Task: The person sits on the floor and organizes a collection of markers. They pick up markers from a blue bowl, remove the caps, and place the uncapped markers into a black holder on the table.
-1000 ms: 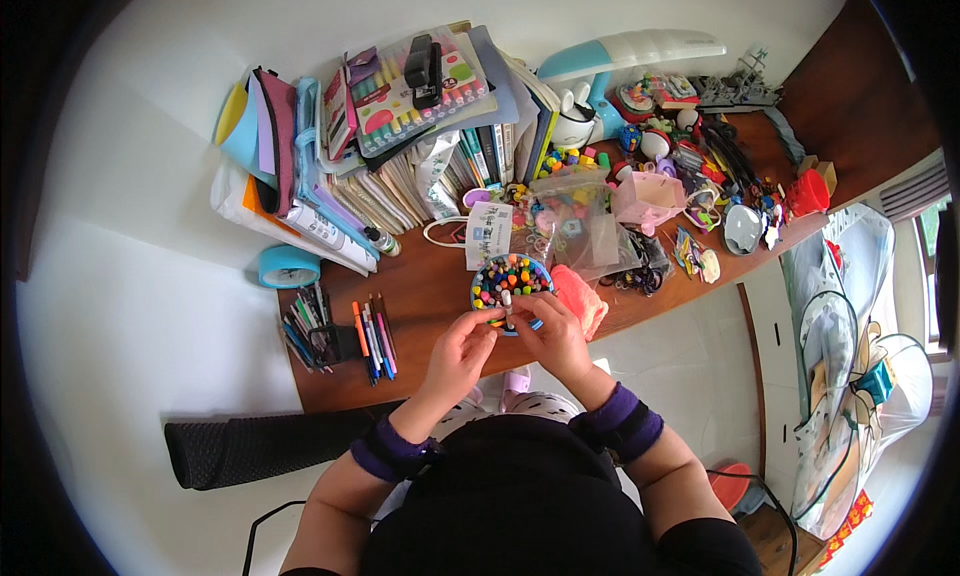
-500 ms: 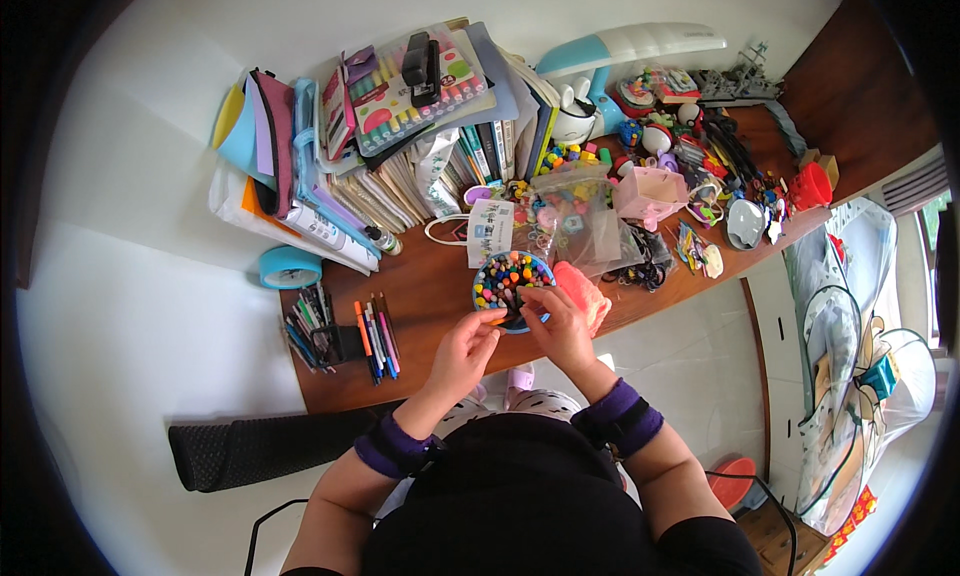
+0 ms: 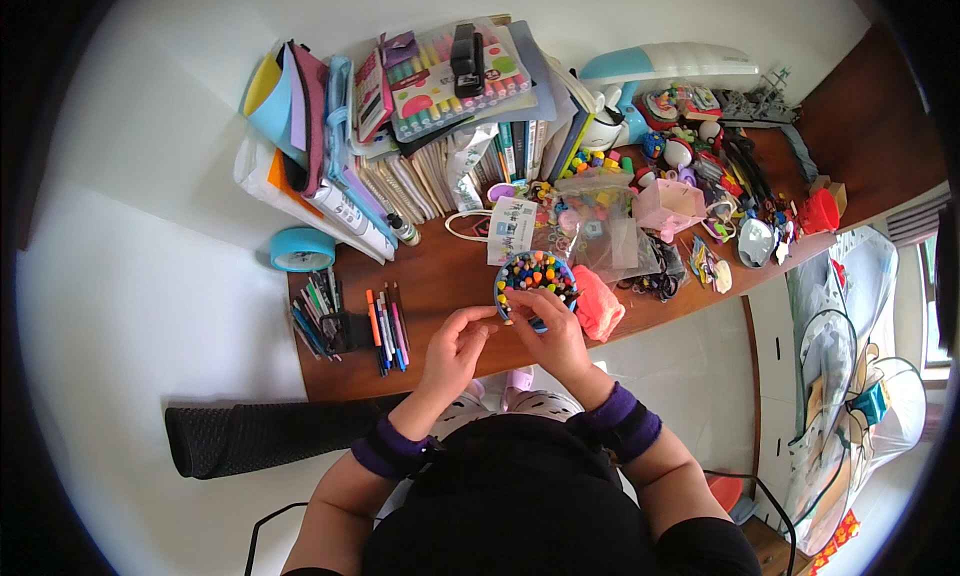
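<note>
A round light-blue tub [image 3: 497, 286] packed with colourful marker-like sticks [image 3: 537, 270] stands near the desk's front edge. My right hand [image 3: 553, 338] reaches over the tub's near side. Its thumb and fingers come together at the near-left rim, by a small pale tip; what they hold, if anything, I cannot make out. Just left of the tub hovers my left hand [image 3: 455, 354], fingers loosely curved and apart, with nothing visible in it. A crumpled coral cloth [image 3: 598, 306] touches the tub's right side.
Left on the desk [image 3: 440, 271] lie a row of pens [image 3: 390, 328] and a black pen holder [image 3: 350, 332] beside loose pens. Behind stand books, a marker case [image 3: 455, 76] and a blue tape roll [image 3: 302, 249]. Rightward are a plastic bag [image 3: 600, 216], a pink box [image 3: 668, 206] and small toys.
The whole view has shifted, so the desk things sit further right. My left hand has drawn slightly away from the tub, while my right hand has moved toward its left rim.
</note>
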`<state>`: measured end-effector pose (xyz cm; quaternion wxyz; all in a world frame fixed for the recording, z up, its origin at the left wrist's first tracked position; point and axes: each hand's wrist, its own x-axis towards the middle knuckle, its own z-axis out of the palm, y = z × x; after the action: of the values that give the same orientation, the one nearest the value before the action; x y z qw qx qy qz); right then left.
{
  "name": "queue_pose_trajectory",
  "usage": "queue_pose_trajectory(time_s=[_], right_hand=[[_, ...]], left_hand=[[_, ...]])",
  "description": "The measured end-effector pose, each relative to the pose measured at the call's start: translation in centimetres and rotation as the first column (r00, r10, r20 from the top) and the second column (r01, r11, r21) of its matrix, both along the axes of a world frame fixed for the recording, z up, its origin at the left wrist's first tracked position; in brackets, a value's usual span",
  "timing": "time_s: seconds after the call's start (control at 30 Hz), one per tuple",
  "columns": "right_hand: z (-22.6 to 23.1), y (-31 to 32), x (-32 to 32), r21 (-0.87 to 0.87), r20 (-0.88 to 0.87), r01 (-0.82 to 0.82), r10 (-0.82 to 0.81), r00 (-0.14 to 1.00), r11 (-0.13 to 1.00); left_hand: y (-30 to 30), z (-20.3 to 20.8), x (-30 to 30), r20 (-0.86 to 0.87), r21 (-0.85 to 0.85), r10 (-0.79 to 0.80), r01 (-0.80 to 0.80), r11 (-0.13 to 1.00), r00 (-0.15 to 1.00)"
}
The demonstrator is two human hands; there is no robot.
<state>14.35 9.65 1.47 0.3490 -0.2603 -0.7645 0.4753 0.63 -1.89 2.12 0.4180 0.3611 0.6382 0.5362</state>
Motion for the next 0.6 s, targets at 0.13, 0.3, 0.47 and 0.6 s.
queue_pose_trajectory(time_s=[0.13, 0.3, 0.47, 0.6], right_hand=[[0.9, -0.9, -2.1, 0.021, 0.006, -0.092, 0.091, 0.996, 0.996], [1.0, -2.6, -5.2, -0.032, -0.033, -0.196, 0.195, 0.980, 0.980], [-0.3, -4.1, -8.1, -0.054, -0.005, -0.295, 0.296, 0.955, 0.954], [-3.1, -5.0, -10.1, -0.145, 0.026, -0.362, 0.369, 0.929, 0.921]], left_hand=[[-1.2, -0.2, -1.4, -0.026, 0.008, 0.069, -0.069, 0.998, 0.997], [-3.5, -2.1, -3.5, -0.046, 0.033, 0.184, -0.183, 0.983, 0.982], [-6.0, -6.2, -6.1, 0.027, 0.022, 0.262, -0.263, 0.965, 0.965], [-7.4, -9.0, -7.5, 0.013, -0.067, 0.353, -0.352, 0.934, 0.935]])
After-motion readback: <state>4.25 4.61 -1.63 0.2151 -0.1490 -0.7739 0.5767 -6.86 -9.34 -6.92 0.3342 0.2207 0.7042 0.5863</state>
